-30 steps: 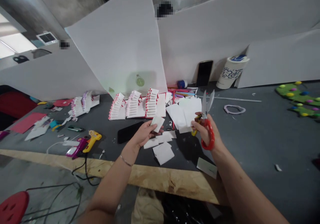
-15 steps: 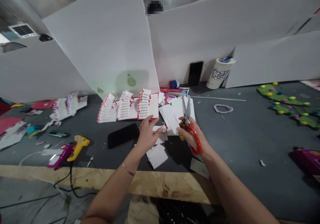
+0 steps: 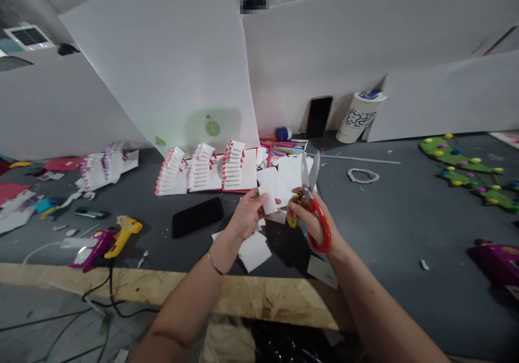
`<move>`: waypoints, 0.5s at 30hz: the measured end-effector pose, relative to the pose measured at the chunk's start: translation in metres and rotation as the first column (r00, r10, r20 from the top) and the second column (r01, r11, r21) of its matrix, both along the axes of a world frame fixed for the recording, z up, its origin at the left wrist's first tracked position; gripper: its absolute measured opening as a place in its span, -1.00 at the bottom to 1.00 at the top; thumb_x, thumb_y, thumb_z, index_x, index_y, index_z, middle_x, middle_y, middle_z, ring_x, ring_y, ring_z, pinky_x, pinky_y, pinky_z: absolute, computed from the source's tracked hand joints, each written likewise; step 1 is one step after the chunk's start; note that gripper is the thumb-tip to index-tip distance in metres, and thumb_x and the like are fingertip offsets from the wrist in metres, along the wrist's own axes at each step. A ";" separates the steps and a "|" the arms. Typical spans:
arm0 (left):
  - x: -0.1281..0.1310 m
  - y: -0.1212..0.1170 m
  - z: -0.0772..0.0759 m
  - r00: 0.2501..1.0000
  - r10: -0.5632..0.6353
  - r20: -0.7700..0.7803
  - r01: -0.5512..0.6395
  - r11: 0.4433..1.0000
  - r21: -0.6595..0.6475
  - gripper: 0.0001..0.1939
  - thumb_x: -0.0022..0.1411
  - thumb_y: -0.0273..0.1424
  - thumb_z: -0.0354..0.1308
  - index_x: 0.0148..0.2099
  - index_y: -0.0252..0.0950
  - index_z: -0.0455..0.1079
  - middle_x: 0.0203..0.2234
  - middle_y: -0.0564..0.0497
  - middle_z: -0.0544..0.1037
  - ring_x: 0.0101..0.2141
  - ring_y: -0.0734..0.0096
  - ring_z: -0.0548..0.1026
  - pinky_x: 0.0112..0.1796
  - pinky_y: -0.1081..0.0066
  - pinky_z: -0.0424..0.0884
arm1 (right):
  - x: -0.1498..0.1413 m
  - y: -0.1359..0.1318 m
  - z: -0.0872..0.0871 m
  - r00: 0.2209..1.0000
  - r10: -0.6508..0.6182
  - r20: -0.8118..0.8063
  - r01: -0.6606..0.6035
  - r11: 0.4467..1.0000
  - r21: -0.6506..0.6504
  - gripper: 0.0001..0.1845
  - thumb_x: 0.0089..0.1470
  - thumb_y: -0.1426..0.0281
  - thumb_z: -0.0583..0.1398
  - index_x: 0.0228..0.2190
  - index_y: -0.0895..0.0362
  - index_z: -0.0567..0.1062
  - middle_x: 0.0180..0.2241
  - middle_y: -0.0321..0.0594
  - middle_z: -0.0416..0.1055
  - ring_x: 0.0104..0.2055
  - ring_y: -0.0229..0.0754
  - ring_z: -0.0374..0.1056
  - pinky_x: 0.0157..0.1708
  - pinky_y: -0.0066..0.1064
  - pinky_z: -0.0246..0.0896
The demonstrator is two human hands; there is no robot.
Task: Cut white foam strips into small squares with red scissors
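Between the thumb and fingers of my left hand [image 3: 246,215] is a small white paper piece [image 3: 268,190], held above the table. My right hand [image 3: 318,219] grips scissors [image 3: 311,184] with one red and one yellow handle; their blades point away from me and stand slightly apart. Cut white paper pieces [image 3: 254,252] lie in a loose pile below my left hand. Behind both hands, larger white sheets [image 3: 287,171] rest on the table. A pale rectangular card [image 3: 322,271] lies near the front edge, partly behind my right forearm.
Left of my hands lies a black phone [image 3: 198,217], with a yellow glue gun [image 3: 124,237] farther left. Folded strips with red-tipped sticks [image 3: 233,168] stand behind. A paper cup [image 3: 360,117] and an upright phone [image 3: 319,117] are at the back, a lilac ring [image 3: 363,176] to the right.
My left hand put down one small paper piece at the pile and picked up another white piece. The scissors remain in my right hand. The view has shifted to the right.
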State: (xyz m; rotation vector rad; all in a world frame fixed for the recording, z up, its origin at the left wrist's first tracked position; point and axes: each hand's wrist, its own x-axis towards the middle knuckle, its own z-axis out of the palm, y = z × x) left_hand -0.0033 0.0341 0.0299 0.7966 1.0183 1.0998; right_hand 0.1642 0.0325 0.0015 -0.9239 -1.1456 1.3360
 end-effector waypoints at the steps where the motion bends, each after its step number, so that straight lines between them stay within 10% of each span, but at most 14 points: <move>1: -0.001 -0.001 0.000 1.000 -0.017 -0.020 0.017 1.000 0.015 -0.62 0.03 -0.19 0.30 -0.18 -0.29 0.33 -0.45 -0.03 0.58 -0.53 0.41 0.51 -0.55 0.51 0.30 | 0.001 0.001 0.001 1.000 -0.018 -0.011 0.017 1.000 -0.006 -0.64 -0.03 0.24 0.27 -0.21 0.05 0.30 -0.50 -0.42 0.33 -0.50 -0.29 0.34 -0.43 -0.39 0.25; 7: -0.002 -0.007 -0.007 0.909 -0.005 -0.416 0.151 0.936 0.318 -0.79 0.13 -0.31 0.23 -0.19 -0.29 0.48 -0.41 -0.02 0.56 -0.43 0.43 0.47 -0.41 0.48 0.33 | 0.001 -0.004 0.006 0.999 -0.031 -0.020 0.031 0.999 0.010 -0.60 -0.01 0.25 0.29 -0.15 0.04 0.31 -0.41 -0.37 0.38 -0.43 -0.27 0.37 -0.35 -0.37 0.29; 11: -0.006 -0.009 -0.012 0.680 0.389 -0.622 0.267 0.658 0.704 -0.73 0.23 -0.49 0.07 -0.09 -0.19 0.52 -0.28 -0.06 0.54 -0.22 0.32 0.45 -0.18 0.32 0.36 | -0.002 -0.007 0.006 0.996 0.034 -0.079 -0.036 0.999 -0.012 -0.61 0.00 0.24 0.29 -0.15 0.04 0.33 -0.40 -0.37 0.35 -0.43 -0.29 0.34 -0.35 -0.38 0.30; 15: -0.009 -0.011 -0.015 0.522 0.553 -0.650 0.433 0.484 0.760 -0.58 0.24 -0.59 -0.03 0.04 -0.13 0.46 -0.16 -0.09 0.51 -0.10 0.30 0.41 -0.09 0.24 0.35 | -0.001 -0.005 0.005 0.988 0.039 -0.150 -0.049 0.997 -0.060 -0.61 -0.05 0.27 0.32 -0.17 0.02 0.35 -0.40 -0.40 0.34 -0.47 -0.33 0.31 -0.39 -0.42 0.28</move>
